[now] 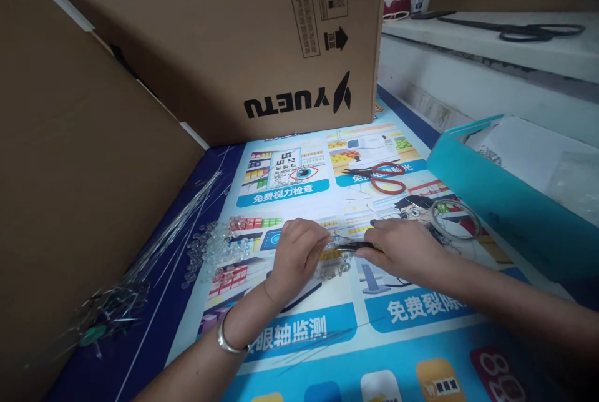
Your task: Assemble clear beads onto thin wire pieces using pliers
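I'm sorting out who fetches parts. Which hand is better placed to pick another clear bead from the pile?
Probably the left hand: the clear beads lie just to its left, while the right hand holds dark tweezers farther away.

The big brown cardboard box (224, 46) is showing "YUETU" upside down, while below it the colourful printed poster mat (327, 327) is reading "免费视力检查" and "眼轴监测".
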Tool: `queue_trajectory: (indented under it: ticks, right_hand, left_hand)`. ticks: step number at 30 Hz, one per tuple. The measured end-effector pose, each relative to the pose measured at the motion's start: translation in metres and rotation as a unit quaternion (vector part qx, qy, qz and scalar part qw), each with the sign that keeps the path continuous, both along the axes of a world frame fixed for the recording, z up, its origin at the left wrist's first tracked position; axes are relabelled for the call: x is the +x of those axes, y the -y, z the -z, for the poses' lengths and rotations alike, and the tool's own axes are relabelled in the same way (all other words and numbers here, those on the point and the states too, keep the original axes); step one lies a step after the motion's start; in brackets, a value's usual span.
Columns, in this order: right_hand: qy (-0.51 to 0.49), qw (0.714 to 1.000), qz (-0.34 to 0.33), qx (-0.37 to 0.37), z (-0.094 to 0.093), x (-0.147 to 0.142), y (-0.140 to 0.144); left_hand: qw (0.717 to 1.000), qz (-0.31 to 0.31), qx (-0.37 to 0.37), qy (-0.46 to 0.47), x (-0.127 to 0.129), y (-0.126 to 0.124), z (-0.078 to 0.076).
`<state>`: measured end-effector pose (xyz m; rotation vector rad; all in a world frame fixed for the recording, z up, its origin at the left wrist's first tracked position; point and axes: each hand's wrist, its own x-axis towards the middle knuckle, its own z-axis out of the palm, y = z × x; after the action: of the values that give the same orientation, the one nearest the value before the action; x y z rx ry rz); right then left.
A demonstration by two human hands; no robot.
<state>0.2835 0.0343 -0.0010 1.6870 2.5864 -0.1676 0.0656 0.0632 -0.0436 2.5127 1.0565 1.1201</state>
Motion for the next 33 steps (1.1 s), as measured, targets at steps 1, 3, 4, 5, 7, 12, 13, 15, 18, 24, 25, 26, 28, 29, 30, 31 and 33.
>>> queue_trajectory:
  ticks: [1,3,4,5,7,12,13,15,18,24,25,26,28,29,30,31,33]
  right_hand:
    - [-0.001,1.0,-0.001,0.003,-0.0013,-0.0006,0.0009]
    - [-0.005,1.0,-0.003,0.01,-0.0032,-0.0017,0.0024]
    - [-0.007,1.0,-0.003,0.012,-0.0038,-0.002,0.0029]
    - [-0.008,1.0,-0.002,0.013,-0.0041,-0.0021,0.0032]
    - [-0.007,1.0,0.002,0.014,-0.004,-0.0019,0.0036]
    - [-0.012,1.0,0.008,0.008,-0.0021,-0.0001,0.0039]
    - [-0.014,1.0,0.009,0.006,-0.0019,0.0002,0.004]
    - [-0.016,1.0,0.013,0.003,-0.0019,0.0004,0.0041]
    - [-0.017,1.0,0.016,0.0,-0.0032,0.0005,0.0042]
    - [-0.009,1.0,0.016,0.007,-0.0064,0.0008,0.0049]
    - [-0.009,1.0,0.016,0.008,-0.0066,0.001,0.0052]
    - [-0.009,1.0,0.017,0.009,-0.0067,0.0012,0.0055]
    - [-0.011,1.0,0.017,0.01,-0.0066,0.0019,0.006]
    - [-0.011,1.0,0.017,0.008,-0.0065,0.0023,0.0061]
    - [-0.011,1.0,0.017,0.005,-0.0063,0.0028,0.0062]
    - [-0.01,1.0,0.017,0.002,-0.0061,0.0031,0.0061]
    - [-0.008,1.0,0.016,-0.004,-0.0057,0.0035,0.0058]
  left_hand:
    - [1.0,-0.002,0.028,-0.005,-0.0007,-0.0002,-0.0005]
    - [0.997,-0.008,0.074,-0.005,-0.0018,-0.0006,-0.0009]
    - [0.996,-0.006,0.093,-0.005,-0.0021,-0.0007,-0.0008]
    - [0.994,-0.002,0.108,-0.006,-0.0025,-0.0009,-0.0006]
    - [0.992,0.009,0.125,-0.01,-0.003,-0.0013,-0.0001]
    - [0.993,0.018,0.116,-0.012,-0.0038,-0.0025,0.0005]
    - [0.993,0.019,0.113,-0.012,-0.0041,-0.0029,0.0001]
    - [0.994,0.025,0.109,-0.013,-0.0046,-0.0037,-0.0012]
    - [0.993,0.041,0.109,-0.025,-0.005,-0.0049,-0.0036]
    - [0.988,0.108,0.099,-0.05,-0.0027,-0.0052,-0.0036]
    - [0.989,0.113,0.085,-0.042,-0.0022,-0.0055,-0.0033]
    - [0.991,0.114,0.069,-0.031,-0.0018,-0.0061,-0.0031]
    - [0.993,0.114,0.029,-0.012,-0.0014,-0.0073,-0.0034]
    - [0.994,0.113,0.006,-0.006,-0.0013,-0.0079,-0.0039]
    - [0.994,0.111,-0.016,-0.005,-0.0013,-0.0084,-0.0047]
    - [0.994,0.107,-0.037,-0.004,-0.0014,-0.0087,-0.0056]
    - [0.992,0.097,-0.076,-0.007,-0.0019,-0.0088,-0.0078]
